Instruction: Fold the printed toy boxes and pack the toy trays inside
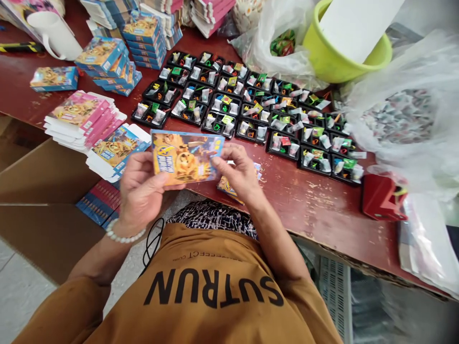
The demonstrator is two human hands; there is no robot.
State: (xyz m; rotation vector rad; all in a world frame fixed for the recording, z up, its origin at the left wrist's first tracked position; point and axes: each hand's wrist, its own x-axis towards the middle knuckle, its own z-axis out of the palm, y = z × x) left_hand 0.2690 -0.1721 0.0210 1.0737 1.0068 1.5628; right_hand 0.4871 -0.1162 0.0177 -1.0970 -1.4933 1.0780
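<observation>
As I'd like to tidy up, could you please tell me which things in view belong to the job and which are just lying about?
Likely part of the job:
held carton
stacked blue boxes
pink cartons
black trays

Apparently just lying about:
white mug
yellow-and-black tool

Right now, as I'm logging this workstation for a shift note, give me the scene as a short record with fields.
Left hand: holds the left end of a printed box
Right hand: holds its right end
Beyond the hands: black trays with small packets, in rows
Table: red, scuffed
On the left: white mug, stacked pink cartons
Upper right: yellow-green bowl with a white sheet
Lower left: open cardboard box, smaller boxes apparently inside
</observation>
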